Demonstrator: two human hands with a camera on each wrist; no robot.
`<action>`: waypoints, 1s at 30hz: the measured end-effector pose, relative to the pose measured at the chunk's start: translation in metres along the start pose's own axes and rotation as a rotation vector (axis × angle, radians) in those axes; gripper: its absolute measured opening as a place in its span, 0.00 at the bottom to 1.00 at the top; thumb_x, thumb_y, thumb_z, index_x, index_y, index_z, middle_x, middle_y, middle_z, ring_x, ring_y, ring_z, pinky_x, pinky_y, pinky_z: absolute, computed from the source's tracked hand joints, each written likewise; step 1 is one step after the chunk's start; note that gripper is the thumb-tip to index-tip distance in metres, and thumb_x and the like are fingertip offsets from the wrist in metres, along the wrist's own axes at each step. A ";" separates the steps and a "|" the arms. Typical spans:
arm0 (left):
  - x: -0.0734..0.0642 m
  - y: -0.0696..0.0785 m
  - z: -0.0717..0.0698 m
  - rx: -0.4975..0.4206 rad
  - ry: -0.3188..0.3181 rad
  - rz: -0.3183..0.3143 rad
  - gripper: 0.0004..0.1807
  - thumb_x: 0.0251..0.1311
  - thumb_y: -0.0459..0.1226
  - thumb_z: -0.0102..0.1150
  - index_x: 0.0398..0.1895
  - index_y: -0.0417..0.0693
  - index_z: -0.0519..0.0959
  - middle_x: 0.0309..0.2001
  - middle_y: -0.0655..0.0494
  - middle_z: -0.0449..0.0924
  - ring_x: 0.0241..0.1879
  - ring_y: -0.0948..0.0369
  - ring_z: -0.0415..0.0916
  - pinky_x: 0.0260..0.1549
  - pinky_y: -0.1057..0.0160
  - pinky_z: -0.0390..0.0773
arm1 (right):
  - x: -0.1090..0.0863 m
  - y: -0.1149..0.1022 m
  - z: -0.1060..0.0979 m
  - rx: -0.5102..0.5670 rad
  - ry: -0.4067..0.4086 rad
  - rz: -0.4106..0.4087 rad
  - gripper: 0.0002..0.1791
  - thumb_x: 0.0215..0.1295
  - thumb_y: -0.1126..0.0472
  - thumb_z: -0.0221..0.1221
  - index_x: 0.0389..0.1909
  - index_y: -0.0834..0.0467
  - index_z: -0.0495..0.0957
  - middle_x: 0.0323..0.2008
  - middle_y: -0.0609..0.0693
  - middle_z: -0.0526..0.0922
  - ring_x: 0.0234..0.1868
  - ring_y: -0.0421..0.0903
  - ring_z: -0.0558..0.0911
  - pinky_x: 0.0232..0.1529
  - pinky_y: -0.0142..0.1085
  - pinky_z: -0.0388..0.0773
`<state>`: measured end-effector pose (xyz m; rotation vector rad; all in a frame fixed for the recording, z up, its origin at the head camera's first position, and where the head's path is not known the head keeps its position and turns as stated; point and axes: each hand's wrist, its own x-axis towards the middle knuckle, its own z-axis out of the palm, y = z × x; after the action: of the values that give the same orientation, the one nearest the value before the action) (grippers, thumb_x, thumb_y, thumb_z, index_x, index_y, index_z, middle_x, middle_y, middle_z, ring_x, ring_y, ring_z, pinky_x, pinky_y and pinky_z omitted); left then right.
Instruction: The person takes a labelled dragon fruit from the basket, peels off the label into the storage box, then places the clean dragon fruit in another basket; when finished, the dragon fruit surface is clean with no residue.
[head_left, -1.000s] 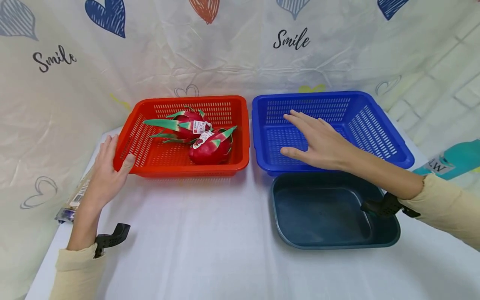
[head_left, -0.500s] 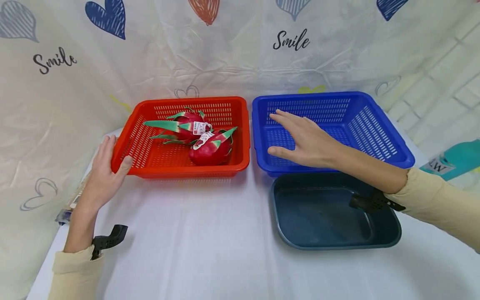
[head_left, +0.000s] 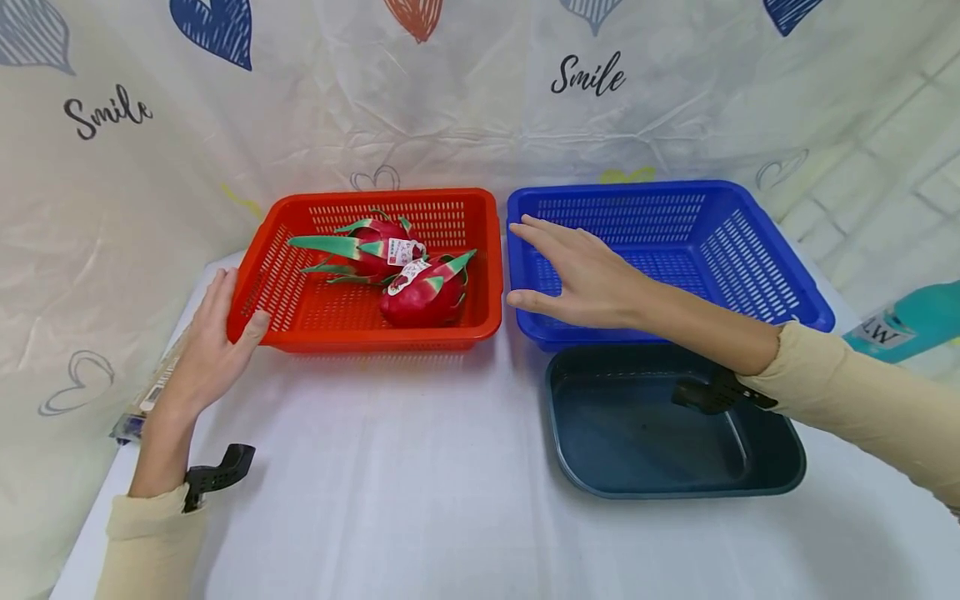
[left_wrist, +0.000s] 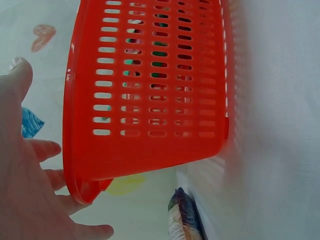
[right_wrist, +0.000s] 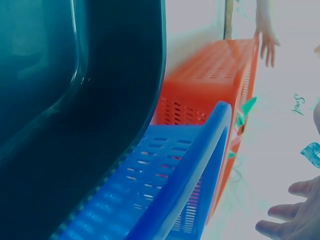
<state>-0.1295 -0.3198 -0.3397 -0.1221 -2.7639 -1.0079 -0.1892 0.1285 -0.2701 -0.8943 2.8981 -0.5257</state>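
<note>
My left hand [head_left: 206, 354] lies against the near left corner of the red basket [head_left: 345, 339], fingers straight along its rim and thumb spread out. In the left wrist view, its fingertips reach to the basket's edge. Two dragon fruits with white labels lie in that basket: one with long green leaves [head_left: 367, 260], the other nearer and rounder [head_left: 423, 300]. Above the left part of the blue basket [head_left: 750, 250] hovers my right hand [head_left: 585, 275], palm down, fingers extended, holding nothing. Its fingertips and thumb point toward the red basket.
A dark green tub [head_left: 637, 450] stands in front of the blue basket, beneath my right forearm. At the far right is a teal bottle [head_left: 911, 321]. A printed packet [head_left: 153, 396] lies at the table's left edge. A patterned curtain [head_left: 450, 100] hangs behind the baskets.
My right hand has moved left across the blue basket, toward the red one. The left hand stays almost where it was, and the dragon fruits have not moved.
</note>
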 end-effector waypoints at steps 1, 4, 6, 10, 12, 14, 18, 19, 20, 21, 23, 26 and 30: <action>0.000 0.000 0.000 -0.002 -0.001 0.001 0.42 0.68 0.47 0.50 0.78 0.52 0.41 0.79 0.48 0.35 0.75 0.37 0.42 0.53 0.25 0.63 | 0.001 -0.001 0.000 0.001 -0.002 -0.002 0.48 0.60 0.33 0.55 0.76 0.47 0.49 0.78 0.50 0.50 0.78 0.53 0.51 0.73 0.63 0.47; 0.001 0.000 0.001 -0.008 -0.004 0.003 0.42 0.68 0.47 0.50 0.79 0.53 0.41 0.79 0.48 0.35 0.74 0.37 0.43 0.53 0.25 0.63 | 0.004 -0.004 0.002 0.003 -0.006 -0.009 0.48 0.59 0.32 0.56 0.76 0.47 0.50 0.77 0.51 0.50 0.78 0.53 0.51 0.73 0.63 0.47; 0.002 -0.001 0.001 -0.014 -0.008 0.005 0.42 0.68 0.46 0.50 0.79 0.53 0.41 0.79 0.48 0.35 0.74 0.37 0.44 0.53 0.25 0.63 | 0.005 -0.005 0.003 0.001 -0.011 -0.012 0.49 0.59 0.32 0.55 0.76 0.47 0.50 0.77 0.51 0.50 0.78 0.53 0.51 0.73 0.64 0.47; 0.002 -0.004 0.001 -0.027 -0.013 0.003 0.41 0.68 0.46 0.49 0.78 0.51 0.41 0.79 0.49 0.34 0.75 0.39 0.42 0.54 0.25 0.62 | 0.009 -0.007 0.005 -0.005 -0.018 -0.030 0.49 0.60 0.31 0.54 0.77 0.48 0.49 0.77 0.51 0.51 0.78 0.53 0.51 0.73 0.64 0.47; 0.002 -0.005 0.001 -0.032 -0.015 0.001 0.41 0.69 0.46 0.49 0.78 0.50 0.41 0.79 0.50 0.34 0.76 0.39 0.40 0.55 0.25 0.61 | 0.010 -0.008 0.007 -0.002 -0.020 -0.037 0.49 0.60 0.32 0.54 0.76 0.50 0.50 0.77 0.51 0.51 0.78 0.54 0.51 0.73 0.64 0.47; 0.002 -0.006 0.001 -0.032 -0.017 -0.001 0.41 0.69 0.47 0.48 0.78 0.50 0.41 0.79 0.49 0.34 0.76 0.39 0.39 0.56 0.24 0.60 | 0.011 -0.009 0.008 0.004 -0.024 -0.040 0.49 0.60 0.32 0.55 0.76 0.50 0.50 0.77 0.51 0.51 0.78 0.54 0.51 0.73 0.64 0.47; 0.001 -0.007 0.002 -0.026 -0.029 -0.012 0.41 0.69 0.47 0.48 0.78 0.50 0.41 0.79 0.48 0.33 0.76 0.38 0.38 0.56 0.24 0.59 | 0.013 -0.011 0.010 0.008 -0.033 -0.038 0.48 0.60 0.33 0.55 0.76 0.50 0.51 0.77 0.51 0.51 0.78 0.54 0.51 0.73 0.63 0.47; 0.001 -0.007 0.002 -0.023 -0.033 -0.017 0.41 0.69 0.48 0.48 0.78 0.51 0.40 0.79 0.48 0.33 0.76 0.38 0.38 0.56 0.25 0.60 | 0.014 -0.011 0.011 0.005 -0.034 -0.039 0.48 0.60 0.33 0.55 0.76 0.50 0.51 0.77 0.51 0.51 0.78 0.54 0.52 0.73 0.62 0.47; 0.001 -0.007 0.001 -0.022 -0.037 -0.024 0.41 0.69 0.48 0.47 0.78 0.51 0.40 0.79 0.49 0.32 0.76 0.38 0.38 0.56 0.24 0.60 | 0.015 -0.011 0.011 0.002 -0.035 -0.039 0.48 0.60 0.33 0.54 0.76 0.50 0.51 0.77 0.51 0.51 0.78 0.53 0.52 0.73 0.62 0.47; 0.001 -0.008 0.001 -0.021 -0.040 -0.027 0.41 0.69 0.48 0.47 0.78 0.51 0.40 0.79 0.49 0.32 0.76 0.38 0.38 0.56 0.25 0.60 | 0.016 -0.011 0.011 0.001 -0.035 -0.040 0.48 0.60 0.33 0.54 0.76 0.50 0.51 0.77 0.51 0.51 0.78 0.53 0.52 0.73 0.62 0.48; 0.001 -0.008 0.001 -0.022 -0.042 -0.033 0.41 0.69 0.48 0.47 0.78 0.51 0.39 0.79 0.49 0.32 0.75 0.38 0.39 0.55 0.25 0.61 | 0.018 -0.011 0.012 -0.002 -0.033 -0.039 0.48 0.60 0.32 0.54 0.76 0.50 0.51 0.77 0.51 0.52 0.78 0.53 0.53 0.73 0.61 0.49; 0.001 -0.010 0.001 -0.023 -0.046 -0.038 0.42 0.69 0.48 0.47 0.79 0.53 0.39 0.79 0.49 0.31 0.75 0.37 0.41 0.54 0.25 0.63 | 0.022 -0.013 0.012 0.001 -0.034 -0.036 0.48 0.60 0.31 0.53 0.76 0.49 0.51 0.77 0.50 0.52 0.77 0.53 0.54 0.73 0.61 0.52; 0.001 -0.013 0.000 -0.032 -0.051 -0.036 0.42 0.69 0.47 0.47 0.79 0.53 0.38 0.79 0.49 0.31 0.73 0.35 0.45 0.52 0.26 0.65 | 0.027 -0.015 0.011 0.004 -0.044 -0.033 0.48 0.60 0.31 0.53 0.76 0.49 0.51 0.77 0.51 0.52 0.77 0.53 0.54 0.72 0.61 0.53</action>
<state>-0.1326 -0.3294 -0.3474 -0.1039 -2.8061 -1.0734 -0.2021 0.0987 -0.2741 -0.9424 2.8462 -0.5079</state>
